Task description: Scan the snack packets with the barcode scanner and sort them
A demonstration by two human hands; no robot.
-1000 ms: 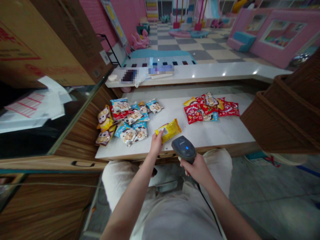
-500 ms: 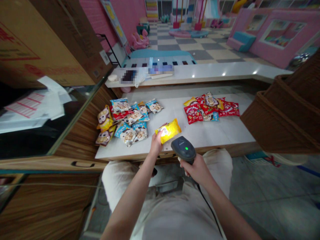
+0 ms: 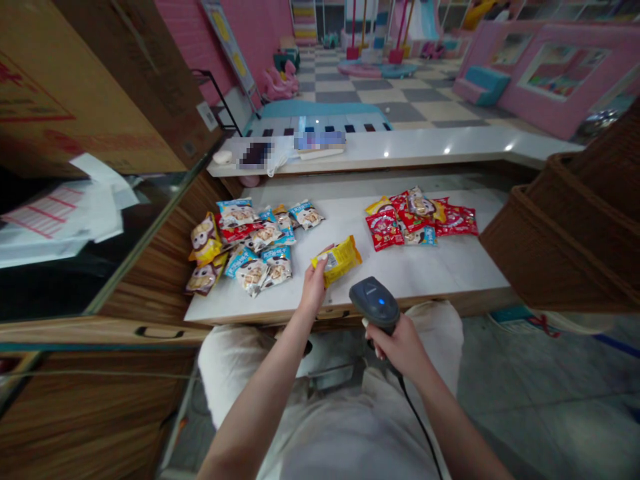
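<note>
A yellow snack packet (image 3: 344,259) is gripped in my left hand (image 3: 315,285), above the front of the white counter (image 3: 325,305). My right hand (image 3: 399,343) is wrapped round the handle of a dark barcode scanner (image 3: 374,301), whose blue light is lit on top. The scanner's head lies just right of the packet and apart from it; its cable runs down past my lap. Left of my left hand lies a pile of blue-and-white, red and yellow snack packets (image 3: 256,270). Beyond the scanner, to the right, is a second pile of mostly red packets (image 3: 385,229).
A raised ledge (image 3: 400,141) behind the counter holds a blurred phone (image 3: 256,155), a white cable and a blurred box (image 3: 320,141). On the left are a large carton (image 3: 115,87) and papers (image 3: 95,210). A brown woven basket (image 3: 565,233) juts in at right.
The bright light on the yellow packet has gone, and the scanner's light has turned from green to blue. The scanner has moved slightly right, away from the packet.
</note>
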